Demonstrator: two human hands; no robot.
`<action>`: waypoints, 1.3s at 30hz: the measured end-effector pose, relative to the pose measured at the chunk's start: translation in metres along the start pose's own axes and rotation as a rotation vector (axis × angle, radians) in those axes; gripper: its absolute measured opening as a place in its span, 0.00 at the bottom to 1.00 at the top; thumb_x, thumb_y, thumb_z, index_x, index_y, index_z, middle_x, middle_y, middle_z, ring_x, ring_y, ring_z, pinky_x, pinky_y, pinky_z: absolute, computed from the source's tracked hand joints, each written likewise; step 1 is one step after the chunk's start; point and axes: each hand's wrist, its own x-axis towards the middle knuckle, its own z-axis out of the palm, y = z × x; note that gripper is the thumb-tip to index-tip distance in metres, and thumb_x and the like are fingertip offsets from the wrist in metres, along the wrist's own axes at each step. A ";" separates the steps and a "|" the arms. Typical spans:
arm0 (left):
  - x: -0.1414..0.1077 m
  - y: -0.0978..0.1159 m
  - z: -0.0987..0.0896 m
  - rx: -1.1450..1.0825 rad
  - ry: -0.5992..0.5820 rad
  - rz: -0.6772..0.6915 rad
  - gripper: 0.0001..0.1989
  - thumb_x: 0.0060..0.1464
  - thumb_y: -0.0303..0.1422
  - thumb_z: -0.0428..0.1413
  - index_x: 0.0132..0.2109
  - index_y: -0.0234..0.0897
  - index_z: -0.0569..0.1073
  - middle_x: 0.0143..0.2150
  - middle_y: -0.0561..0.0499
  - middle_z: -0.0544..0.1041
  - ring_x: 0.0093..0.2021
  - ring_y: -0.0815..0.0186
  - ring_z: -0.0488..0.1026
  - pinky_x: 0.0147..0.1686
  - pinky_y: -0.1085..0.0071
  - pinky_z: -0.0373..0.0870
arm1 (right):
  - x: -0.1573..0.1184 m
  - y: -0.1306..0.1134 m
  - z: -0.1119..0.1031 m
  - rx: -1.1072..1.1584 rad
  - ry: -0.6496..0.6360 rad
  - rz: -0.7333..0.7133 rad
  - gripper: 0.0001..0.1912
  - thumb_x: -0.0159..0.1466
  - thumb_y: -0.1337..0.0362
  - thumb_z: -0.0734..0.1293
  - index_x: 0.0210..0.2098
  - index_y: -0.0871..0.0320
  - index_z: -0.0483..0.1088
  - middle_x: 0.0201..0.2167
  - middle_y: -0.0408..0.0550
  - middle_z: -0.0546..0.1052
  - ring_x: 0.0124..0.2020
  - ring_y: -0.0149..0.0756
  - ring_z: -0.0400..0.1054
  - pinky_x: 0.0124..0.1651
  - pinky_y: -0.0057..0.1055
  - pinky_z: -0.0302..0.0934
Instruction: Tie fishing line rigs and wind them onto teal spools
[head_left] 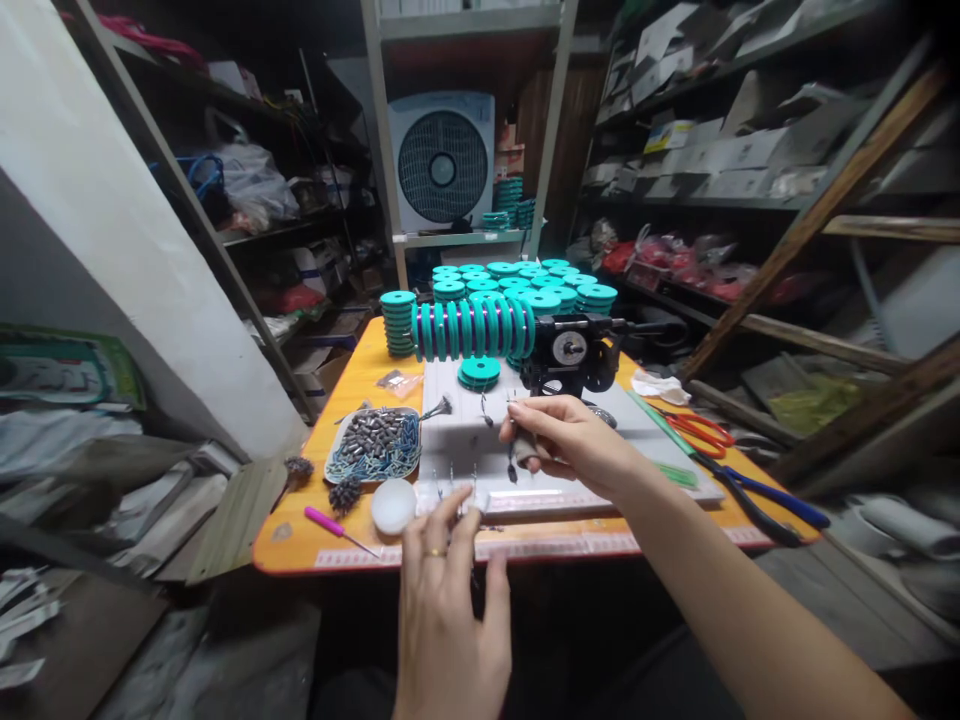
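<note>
- The right hand is narrow, thumb and finger pinched on a thin, wiry piece above the smooth white board; a grey shape at its other fingers is too blurred to name.
- The left hand, a plain band on one finger, is wide, its fingers spread at the board's near edge, beside slim upright metal pins.
- A dark, bead-like piece with a curved wire lies on the board, left of the right hand.
- Beyond, ribbed turquoise discs sit in a row, joined to a black metal device with a round dial; more round, flat discs stand stacked behind.
- On the glossy yellow surface, a shallow pale tray bears grey metal cylinders and slender bluish pieces.
- Near it are a rounded, translucent white dish, a spiky dark cluster and a pink-handled screwdriver.
- Blue-handled pliers lie at the right.
</note>
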 end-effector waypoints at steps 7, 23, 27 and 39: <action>0.055 0.023 0.020 -0.500 -0.259 -0.287 0.14 0.63 0.41 0.47 0.36 0.38 0.70 0.32 0.50 0.68 0.34 0.63 0.65 0.37 0.69 0.60 | -0.005 -0.017 0.008 0.248 -0.163 0.071 0.17 0.62 0.51 0.65 0.29 0.60 0.67 0.16 0.43 0.73 0.08 0.18 0.52 0.10 0.14 0.41; -0.004 0.004 0.020 -1.384 -0.412 -0.760 0.19 0.58 0.37 0.51 0.24 0.30 0.74 0.20 0.45 0.76 0.24 0.64 0.73 0.28 0.70 0.67 | 0.004 0.023 0.009 0.498 -0.162 0.259 0.18 0.63 0.53 0.62 0.25 0.58 0.59 0.09 0.38 0.66 0.03 0.17 0.44 0.07 0.13 0.38; -0.024 -0.003 0.022 -1.388 -0.404 -0.840 0.19 0.58 0.39 0.52 0.25 0.30 0.74 0.22 0.44 0.78 0.24 0.63 0.74 0.26 0.71 0.67 | 0.004 0.027 0.006 0.509 -0.153 0.253 0.18 0.64 0.53 0.62 0.25 0.59 0.60 0.09 0.39 0.67 0.03 0.17 0.45 0.07 0.13 0.38; -0.037 -0.005 0.018 -1.479 -0.453 -0.876 0.19 0.57 0.40 0.54 0.25 0.31 0.74 0.21 0.45 0.78 0.24 0.62 0.76 0.27 0.70 0.68 | 0.004 0.027 0.003 0.520 -0.162 0.231 0.18 0.63 0.53 0.65 0.24 0.59 0.61 0.09 0.37 0.67 0.04 0.16 0.45 0.07 0.13 0.39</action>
